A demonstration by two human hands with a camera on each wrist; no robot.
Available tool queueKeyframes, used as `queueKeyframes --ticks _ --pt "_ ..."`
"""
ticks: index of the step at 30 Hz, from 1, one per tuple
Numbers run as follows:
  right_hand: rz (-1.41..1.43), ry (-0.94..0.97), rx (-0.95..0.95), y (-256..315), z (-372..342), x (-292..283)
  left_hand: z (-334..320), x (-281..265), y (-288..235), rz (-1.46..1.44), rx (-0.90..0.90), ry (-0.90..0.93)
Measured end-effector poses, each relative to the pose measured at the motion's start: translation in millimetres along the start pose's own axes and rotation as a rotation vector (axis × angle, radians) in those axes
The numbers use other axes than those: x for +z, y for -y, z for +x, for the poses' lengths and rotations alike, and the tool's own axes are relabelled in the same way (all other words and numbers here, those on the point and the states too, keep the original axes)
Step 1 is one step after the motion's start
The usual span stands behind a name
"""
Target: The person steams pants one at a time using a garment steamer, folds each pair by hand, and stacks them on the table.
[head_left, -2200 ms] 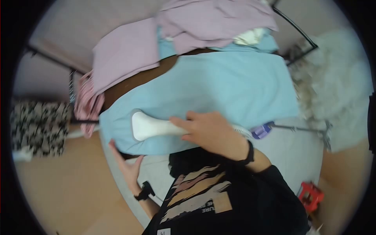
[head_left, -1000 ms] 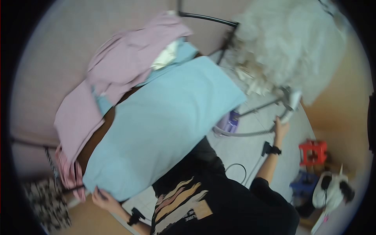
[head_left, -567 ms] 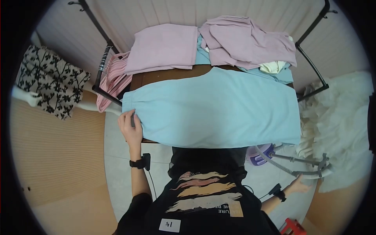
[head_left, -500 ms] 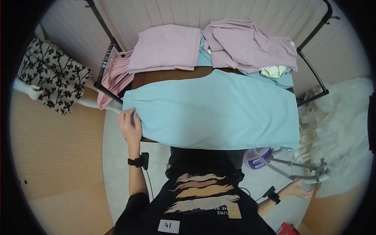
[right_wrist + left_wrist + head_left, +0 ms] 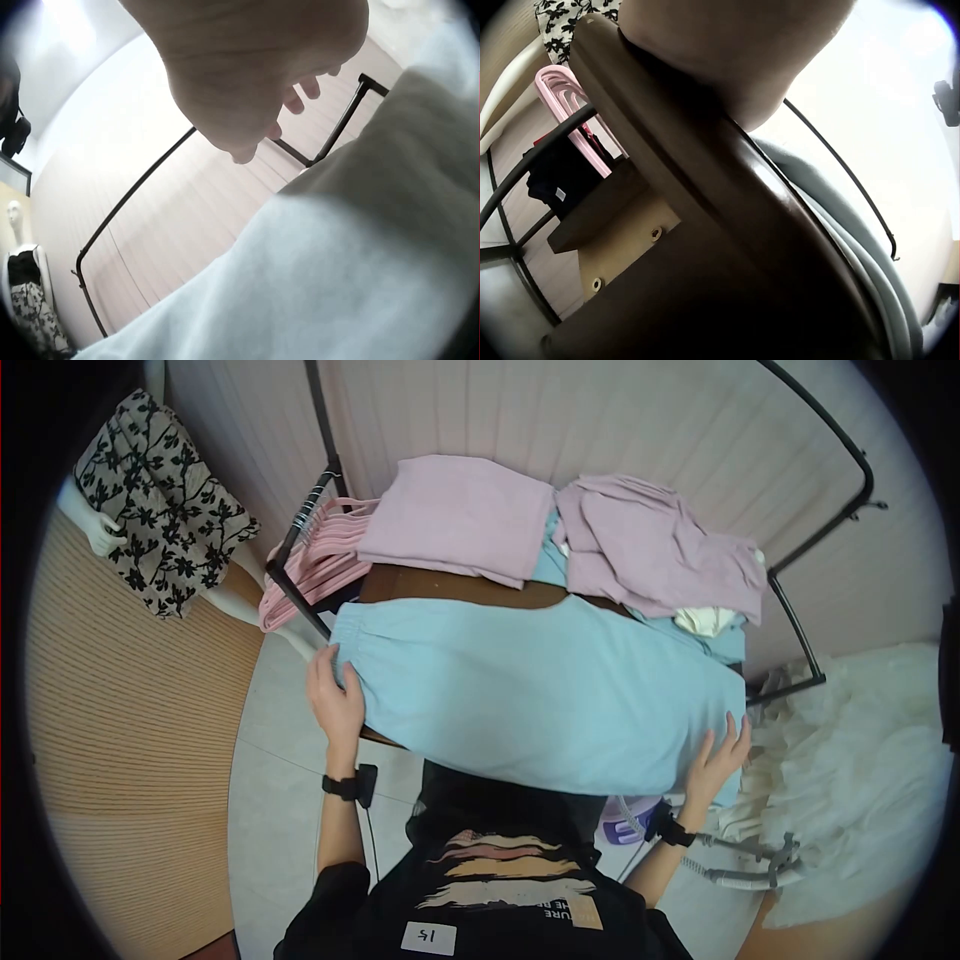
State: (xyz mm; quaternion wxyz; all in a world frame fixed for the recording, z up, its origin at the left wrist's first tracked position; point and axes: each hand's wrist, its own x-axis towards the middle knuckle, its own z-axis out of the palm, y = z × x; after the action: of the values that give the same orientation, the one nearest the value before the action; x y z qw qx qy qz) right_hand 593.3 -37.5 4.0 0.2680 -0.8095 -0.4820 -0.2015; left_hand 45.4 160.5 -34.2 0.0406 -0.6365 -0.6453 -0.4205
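Light-blue trousers (image 5: 500, 690), folded lengthwise, lie across a dark brown table (image 5: 465, 586). Their gathered waistband (image 5: 346, 635) is at the left, the leg ends at the right. My left hand (image 5: 336, 698) touches the lower waistband corner, thumb and fingers apart. In the left wrist view, that hand lies over the table edge (image 5: 697, 187), its fingers hidden. My right hand (image 5: 715, 765) rests with spread, lightly bent fingers on the leg end. In the right wrist view, pale blue cloth (image 5: 322, 277) fills the area below the palm.
A folded pink garment (image 5: 460, 515) and a crumpled pink one (image 5: 650, 545) lie along the back. Pink hangers (image 5: 325, 555) hang on the black rack (image 5: 298, 525) at left. A purple-and-white garment steamer (image 5: 628, 822) stands below, near white ruffled fabric (image 5: 850, 780).
The steamer head, earlier run over the trousers by my right hand, went back to its holder at the right. My right hand then left it and came onto the leg end.
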Motion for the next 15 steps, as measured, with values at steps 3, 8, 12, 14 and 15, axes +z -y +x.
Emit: queueKeyframes --ticks 3,8,12,14,15 --pt "-0.050 0.106 -0.083 -4 12 24 0 -2 -2 -0.060 -0.145 0.013" --pt "-0.078 0.252 -0.030 -9 7 52 9 -8 -17 -0.090 -0.248 0.077" --pt "-0.093 0.354 0.034 -7 6 50 14 -6 -12 -0.109 -0.210 0.094" --pt "-0.097 0.368 0.058 -3 8 51 14 -6 -10 -0.171 -0.281 0.078" --pt "-0.098 0.386 0.061 -2 8 52 14 -5 -8 -0.159 -0.285 0.091"
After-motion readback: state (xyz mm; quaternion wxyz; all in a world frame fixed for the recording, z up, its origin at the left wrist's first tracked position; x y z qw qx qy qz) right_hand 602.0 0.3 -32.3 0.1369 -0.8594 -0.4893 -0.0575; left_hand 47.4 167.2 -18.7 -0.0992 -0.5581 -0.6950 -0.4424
